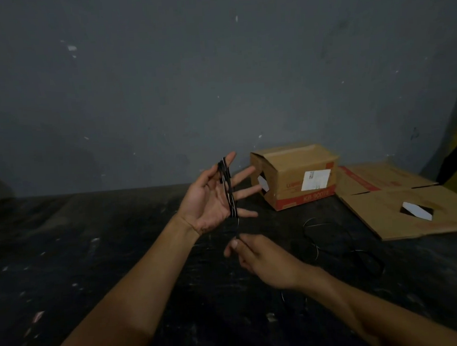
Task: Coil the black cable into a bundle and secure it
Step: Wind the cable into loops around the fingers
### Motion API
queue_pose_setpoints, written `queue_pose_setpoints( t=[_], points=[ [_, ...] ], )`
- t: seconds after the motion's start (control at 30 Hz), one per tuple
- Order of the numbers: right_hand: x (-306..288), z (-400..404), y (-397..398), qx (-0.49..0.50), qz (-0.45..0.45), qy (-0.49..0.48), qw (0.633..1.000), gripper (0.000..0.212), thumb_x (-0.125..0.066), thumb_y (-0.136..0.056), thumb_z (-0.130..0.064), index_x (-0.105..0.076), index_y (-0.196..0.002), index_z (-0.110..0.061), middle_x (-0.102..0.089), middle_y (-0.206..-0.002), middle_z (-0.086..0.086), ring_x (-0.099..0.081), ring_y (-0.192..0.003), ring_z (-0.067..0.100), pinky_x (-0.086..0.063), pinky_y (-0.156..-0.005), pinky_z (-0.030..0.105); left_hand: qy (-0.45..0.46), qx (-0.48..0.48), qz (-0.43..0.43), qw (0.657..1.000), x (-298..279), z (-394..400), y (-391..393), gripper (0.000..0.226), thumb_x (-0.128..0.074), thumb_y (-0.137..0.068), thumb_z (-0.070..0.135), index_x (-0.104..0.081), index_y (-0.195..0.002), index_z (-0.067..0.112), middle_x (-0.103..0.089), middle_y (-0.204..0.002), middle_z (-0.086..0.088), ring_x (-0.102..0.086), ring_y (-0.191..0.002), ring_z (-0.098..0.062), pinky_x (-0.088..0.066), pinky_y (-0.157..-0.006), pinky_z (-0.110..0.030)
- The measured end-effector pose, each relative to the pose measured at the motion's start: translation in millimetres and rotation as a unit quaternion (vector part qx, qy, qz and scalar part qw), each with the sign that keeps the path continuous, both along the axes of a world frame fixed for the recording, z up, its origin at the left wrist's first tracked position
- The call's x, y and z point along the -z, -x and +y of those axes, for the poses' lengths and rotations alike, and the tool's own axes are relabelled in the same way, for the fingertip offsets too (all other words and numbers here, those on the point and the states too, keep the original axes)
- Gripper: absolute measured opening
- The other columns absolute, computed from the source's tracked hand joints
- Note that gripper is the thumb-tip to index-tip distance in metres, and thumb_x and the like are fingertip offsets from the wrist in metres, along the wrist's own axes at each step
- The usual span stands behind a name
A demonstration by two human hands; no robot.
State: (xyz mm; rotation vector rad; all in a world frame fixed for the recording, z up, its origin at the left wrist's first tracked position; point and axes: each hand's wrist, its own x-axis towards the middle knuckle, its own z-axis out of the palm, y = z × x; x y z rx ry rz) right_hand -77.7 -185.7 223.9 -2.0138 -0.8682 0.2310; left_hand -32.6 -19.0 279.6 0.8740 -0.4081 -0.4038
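The black cable (229, 189) was wound in several turns across the open palm of the left hand (210, 200), the turns running from the base of the index finger down past the little finger, where a single strand left the coil and dropped to the right hand (256, 259). The left fingers (246, 192) were spread and extended, not curled around the cable; held so, the hand appeared to serve as a former, its width fixing the size of each loop. The right hand sat just below the left, its thumb and forefinger pinched on the strand, probably to keep it taut and to feed it into the next turn. Beyond the right fingers the unwound remainder lay in loose loops on the dark table (93, 261), so the coiling looked only partly done and the securing not yet begun. Behind the left fingertips stood a cardboard box (300, 179), and to its right a flattened sheet of cardboard (401, 210). In the dim light the black cable merged with the dark surface: its free end, any plug and the exact number of turns could not be made out, nor could any tie for fastening.
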Motion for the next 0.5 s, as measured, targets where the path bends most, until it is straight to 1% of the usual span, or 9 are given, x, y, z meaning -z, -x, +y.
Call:
queue_pose_setpoints(
  t=[0.07,0.13,0.23,0.3,0.33,0.37,0.4,0.43,0.5],
  points=[
    [-5,1,1,0.004,0.002,0.017,1.000,0.035,-0.033,-0.103,-0.031,-0.063,-0.102,-0.012,-0.049,-0.063,-0.006,-0.045,-0.048,-0.003,-0.037,-0.050,0.014,0.005,-0.015,0.003,1.000,1,-1,-1,0.043,-0.037,-0.096,0.045,-0.052,-0.136,0.038,-0.049,-0.146,-0.012,-0.050,-0.128,-0.045,-0.030,-0.094,-0.080],
    [-12,1,1,0.010,-0.019,0.039,0.999,0.034,-0.034,-0.103,-0.031,-0.064,-0.101,-0.015,-0.051,-0.064,-0.006,-0.047,-0.048,-0.002,-0.038,-0.049,0.014,0.005,-0.034,0.006,0.999,1,1,-3,0.044,-0.036,-0.097,0.045,-0.049,-0.138,0.038,-0.049,-0.146,-0.012,-0.050,-0.128,-0.045,-0.028,-0.095,-0.080],
    [-27,-4,-2,0.008,-0.049,0.065,0.997,0.032,-0.036,-0.102,-0.032,-0.066,-0.099,-0.022,-0.055,-0.056,-0.011,-0.050,-0.049,0.000,-0.039,-0.049,0.016,-0.014,-0.049,0.007,0.999,3,2,-5,0.043,-0.034,-0.098,0.046,-0.048,-0.138,0.040,-0.048,-0.148,-0.011,-0.047,-0.130,-0.043,-0.026,-0.097,-0.079],
    [-38,-10,-4,-0.006,-0.080,0.087,0.993,0.031,-0.039,-0.101,-0.032,-0.068,-0.098,-0.021,-0.062,-0.060,-0.015,-0.059,-0.056,0.001,-0.046,-0.054,0.017,-0.026,-0.053,0.005,0.998,6,3,-6,0.042,-0.034,-0.098,0.046,-0.049,-0.136,0.041,-0.047,-0.148,-0.009,-0.044,-0.132,-0.043,-0.026,-0.099,-0.079],
    [-43,-13,-5,-0.014,-0.098,0.096,0.990,0.031,-0.041,-0.101,-0.032,-0.068,-0.096,-0.019,-0.064,-0.064,-0.012,-0.062,-0.062,0.001,-0.050,-0.058,0.019,-0.031,-0.057,0.005,0.998,8,4,-7,0.041,-0.034,-0.098,0.046,-0.050,-0.135,0.041,-0.047,-0.148,-0.008,-0.043,-0.133,-0.042,-0.025,-0.099,-0.079],
    [-49,-15,-6,-0.020,-0.117,0.105,0.987,0.029,-0.044,-0.100,-0.031,-0.069,-0.092,-0.018,-0.063,-0.064,-0.010,-0.062,-0.063,-0.002,-0.049,-0.058,0.016,-0.038,-0.064,0.008,0.997,9,4,-8,0.041,-0.034,-0.098,0.046,-0.051,-0.135,0.042,-0.048,-0.148,-0.008,-0.043,-0.133,-0.042,-0.024,-0.100,-0.079],
    [-54,-17,-6,-0.023,-0.136,0.112,0.984,0.028,-0.047,-0.099,-0.031,-0.069,-0.089,-0.018,-0.060,-0.061,-0.010,-0.059,-0.059,-0.007,-0.046,-0.055,0.011,-0.046,-0.071,0.013,0.996,11,5,-9,0.041,-0.035,-0.098,0.046,-0.051,-0.135,0.042,-0.048,-0.147,-0.007,-0.042,-0.134,-0.041,-0.023,-0.100,-0.079],
    [-60,-18,-7,-0.024,-0.149,0.119,0.981,0.026,-0.049,-0.098,-0.031,-0.069,-0.085,-0.019,-0.057,-0.057,-0.010,-0.055,-0.053,-0.008,-0.042,-0.050,0.009,-0.057,-0.076,0.020,0.995,13,7,-10,0.041,-0.035,-0.098,0.046,-0.050,-0.136,0.042,-0.048,-0.147,-0.007,-0.041,-0.134,-0.041,-0.025,-0.101,-0.078],
    [-75,-22,-10,-0.017,-0.175,0.134,0.975,0.026,-0.051,-0.096,-0.031,-0.068,-0.082,-0.019,-0.058,-0.057,-0.006,-0.051,-0.047,0.000,-0.039,-0.045,0.013,-0.082,-0.070,0.027,0.994,18,9,-11,0.044,-0.037,-0.096,0.045,-0.047,-0.139,0.041,-0.046,-0.149,-0.008,-0.046,-0.132,-0.039,-0.033,-0.100,-0.072]
  ],
)
